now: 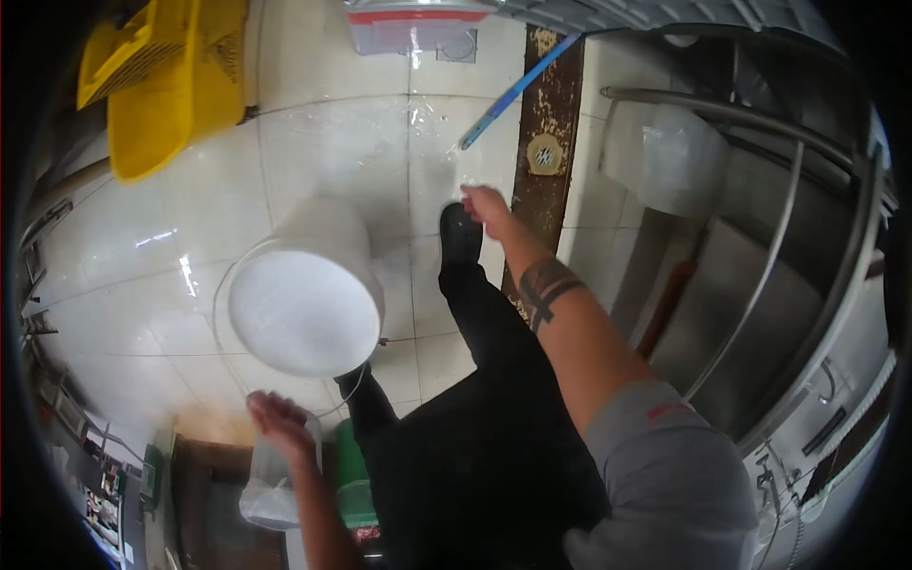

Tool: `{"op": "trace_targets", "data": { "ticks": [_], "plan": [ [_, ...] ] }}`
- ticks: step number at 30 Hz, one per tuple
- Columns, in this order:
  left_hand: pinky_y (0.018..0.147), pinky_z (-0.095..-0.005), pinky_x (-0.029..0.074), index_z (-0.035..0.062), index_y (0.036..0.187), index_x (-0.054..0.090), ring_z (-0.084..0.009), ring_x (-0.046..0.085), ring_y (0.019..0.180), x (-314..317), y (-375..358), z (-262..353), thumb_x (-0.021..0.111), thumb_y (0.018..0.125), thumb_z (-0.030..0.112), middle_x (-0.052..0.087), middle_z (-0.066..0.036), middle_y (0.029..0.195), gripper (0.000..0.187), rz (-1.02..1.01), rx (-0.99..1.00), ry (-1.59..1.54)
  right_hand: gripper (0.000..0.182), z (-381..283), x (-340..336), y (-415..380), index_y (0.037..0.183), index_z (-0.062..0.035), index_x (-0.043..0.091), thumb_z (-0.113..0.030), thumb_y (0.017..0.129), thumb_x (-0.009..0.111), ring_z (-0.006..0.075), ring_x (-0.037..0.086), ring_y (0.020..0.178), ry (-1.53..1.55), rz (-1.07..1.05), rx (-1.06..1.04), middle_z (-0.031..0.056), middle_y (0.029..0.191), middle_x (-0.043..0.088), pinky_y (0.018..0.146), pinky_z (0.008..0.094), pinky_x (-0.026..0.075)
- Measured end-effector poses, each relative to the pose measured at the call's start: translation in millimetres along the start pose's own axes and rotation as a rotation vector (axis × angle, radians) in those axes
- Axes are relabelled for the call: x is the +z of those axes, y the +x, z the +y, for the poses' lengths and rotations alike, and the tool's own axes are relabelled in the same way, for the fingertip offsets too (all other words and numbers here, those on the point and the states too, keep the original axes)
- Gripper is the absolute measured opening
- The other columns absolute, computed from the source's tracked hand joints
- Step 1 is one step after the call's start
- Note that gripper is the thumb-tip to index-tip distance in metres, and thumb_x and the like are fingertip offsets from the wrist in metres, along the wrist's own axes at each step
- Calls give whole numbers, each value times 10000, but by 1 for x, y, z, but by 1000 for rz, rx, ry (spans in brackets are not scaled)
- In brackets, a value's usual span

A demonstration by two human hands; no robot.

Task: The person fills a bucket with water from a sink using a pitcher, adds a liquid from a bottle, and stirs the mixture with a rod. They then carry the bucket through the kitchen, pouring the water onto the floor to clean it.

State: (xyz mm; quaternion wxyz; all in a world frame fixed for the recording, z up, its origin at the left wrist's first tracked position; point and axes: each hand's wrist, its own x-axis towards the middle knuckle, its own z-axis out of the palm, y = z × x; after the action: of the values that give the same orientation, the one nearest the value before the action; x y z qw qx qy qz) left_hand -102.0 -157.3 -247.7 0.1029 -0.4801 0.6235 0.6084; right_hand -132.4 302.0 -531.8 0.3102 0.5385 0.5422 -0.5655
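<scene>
A white bucket [304, 312] with frothy white liquid or foam up to near its rim stands on the tiled floor, its thin wire handle hanging at the side. My left hand [280, 420] is just below the bucket's rim, fingers loosely curled and slightly blurred, with nothing visible in it. To the right of the bucket, above my dark shoe [461, 231], my right hand [485, 208] hangs with loosely bent fingers, apparently empty. Beyond it a blue stick [518, 92] slants across the floor, apart from the hand.
Yellow mop-wringer parts [176, 104] are at upper left. A clear bin with a red rim [408, 28] is at the top. A rusty floor strip holds a drain [545, 155]. Metal rails and a steel unit [750, 285] stand right. A green bin [352, 475] is below.
</scene>
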Motion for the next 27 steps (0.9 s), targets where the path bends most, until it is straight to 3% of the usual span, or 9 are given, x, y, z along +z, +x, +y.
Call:
{"op": "trace_targets", "data": {
  "ticks": [5,11,14,16,18,20,22,26,27],
  "plan": [
    [382,-235,137,190,864,412,-40,200,464,22,-5,0,495,1036,404,290,56,644,287,106,68,106,294,-40,-47,124,1081,-129,596,-304,866,697,189,513,1041,307,55,-9,38,1055,567,991,431,397],
    [380,-230,118,179,889,407,-34,167,463,52,-13,4,445,1056,408,257,54,636,286,186,102,211,468,-84,-57,190,1234,-86,596,-364,867,681,210,529,974,436,125,55,80,1028,562,1045,460,347],
    [379,-223,112,172,913,429,-27,157,458,68,-19,9,430,1063,406,244,57,629,278,146,105,237,500,-97,-70,180,1305,-79,548,-391,923,632,228,531,1036,735,-188,-4,89,1145,558,1029,507,377],
    [375,-222,122,170,929,445,-22,173,455,80,-26,12,446,1058,407,264,62,633,270,118,71,234,429,-110,-71,167,1276,-142,540,-371,933,659,196,487,866,637,-101,25,40,1002,490,1007,509,429],
    [371,-216,137,169,948,460,-19,189,452,91,-31,14,450,1055,413,278,70,634,267,53,87,228,448,-123,-68,167,1314,-122,508,-326,938,640,253,547,962,420,-49,-21,98,1120,535,991,507,462],
    [370,-211,166,175,1009,475,-36,220,446,123,-39,12,463,1043,439,315,61,623,266,0,16,198,485,-133,-64,149,1393,-127,461,-208,932,590,322,542,1172,-537,313,-343,178,1313,503,1033,482,446],
    [371,-208,177,179,1041,481,-35,223,445,135,-36,5,476,1039,433,339,65,624,255,-55,10,173,609,-148,-64,150,1479,-168,381,-124,893,540,359,414,1364,-699,242,-363,208,1459,403,1041,482,445],
    [370,-207,176,168,1043,474,-33,227,445,161,-36,-5,483,1036,429,338,61,644,262,-13,28,207,590,-148,-56,218,1472,-238,409,-127,897,477,317,373,1371,-1117,712,-1147,101,1444,436,1129,516,319],
    [370,-206,176,162,1044,471,-32,228,445,162,-35,-7,484,1035,431,335,58,652,269,-34,38,196,590,-147,-58,229,1472,-238,409,-127,897,477,317,373,1371,-1122,699,-1137,101,1444,436,1129,516,319]
  ]
}}
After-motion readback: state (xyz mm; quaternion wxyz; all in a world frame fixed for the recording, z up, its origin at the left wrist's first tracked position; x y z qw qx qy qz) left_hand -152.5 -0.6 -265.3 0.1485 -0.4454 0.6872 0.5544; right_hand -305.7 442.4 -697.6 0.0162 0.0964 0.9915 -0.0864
